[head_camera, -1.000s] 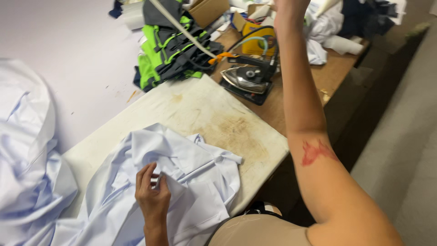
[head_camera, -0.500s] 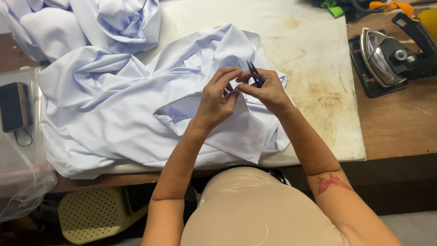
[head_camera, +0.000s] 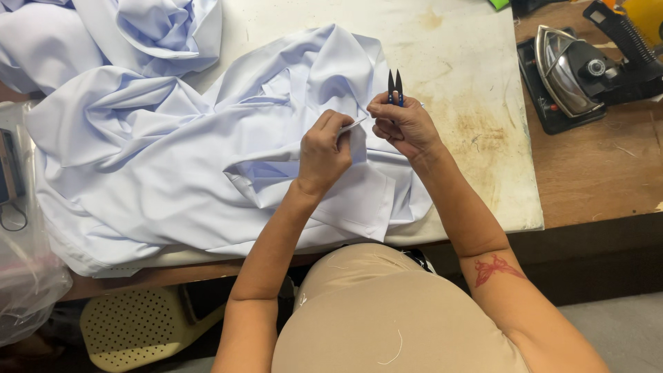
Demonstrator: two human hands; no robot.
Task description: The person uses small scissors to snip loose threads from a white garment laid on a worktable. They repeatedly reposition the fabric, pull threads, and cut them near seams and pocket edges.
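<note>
A pale blue garment lies crumpled across a stained white pressing board. My left hand pinches a small flap of the garment's fabric near the middle of the board. Right beside it, my right hand grips a pair of small dark thread snips, their blades pointing up and away from me. The two hands almost touch over the fabric fold.
A steam iron rests on a dark stand at the right on the wooden table. More pale blue cloth is heaped at the upper left. A clear plastic bag hangs at the left, a perforated yellow stool below.
A second ago my right arm reached up toward the far side; it has come back holding the snips. The snips now point upright and the left hand has shifted its pinch.
</note>
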